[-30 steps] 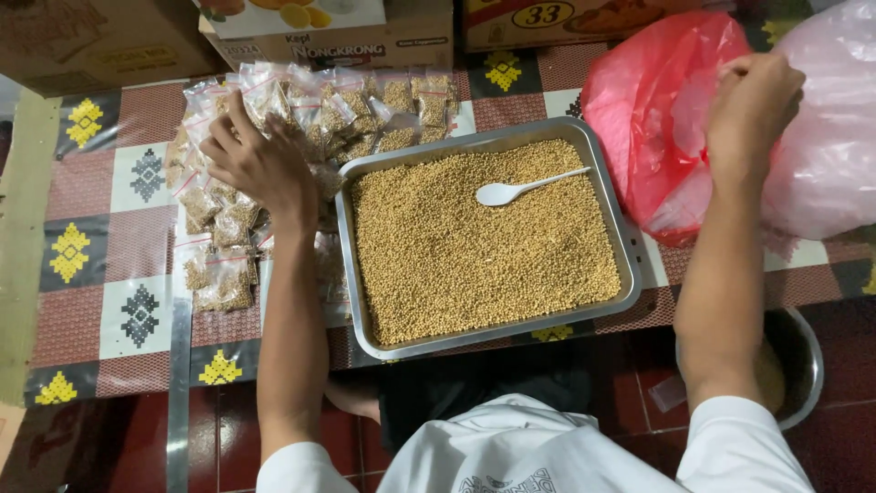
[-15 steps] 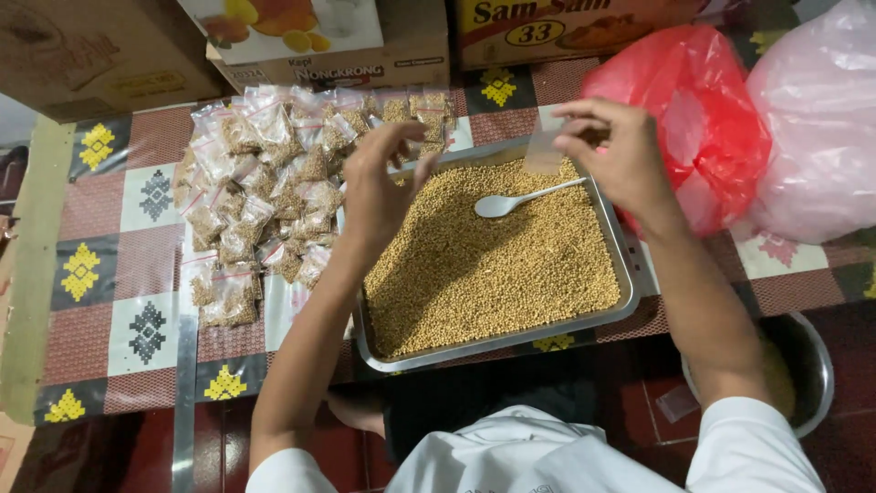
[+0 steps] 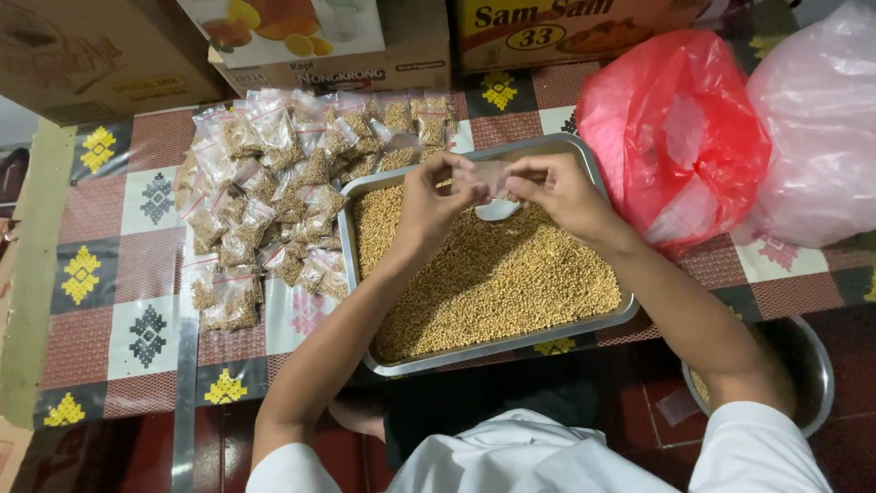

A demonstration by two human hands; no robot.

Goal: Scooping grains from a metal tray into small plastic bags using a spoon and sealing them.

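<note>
A rectangular metal tray [image 3: 358, 187] full of small tan grains lies in front of me on a patterned cloth. Above its far end, my left hand [image 3: 436, 199] and my right hand [image 3: 558, 192] together pinch a small clear plastic bag [image 3: 494, 175] by its two sides. A white spoon [image 3: 498, 211] lies on the grains just under the bag, mostly hidden by my fingers. Left of the tray lies a pile of several small filled clear bags [image 3: 274, 183].
A red plastic bag [image 3: 680, 137] and a pale pink plastic bag [image 3: 817, 128] sit right of the tray. Cardboard boxes [image 3: 319, 41] line the far edge. A metal bowl [image 3: 817, 365] stands lower right, under my right arm.
My left hand came off the pile of filled bags and my right hand came away from the red bag; both met over the tray, holding a small clear bag.
</note>
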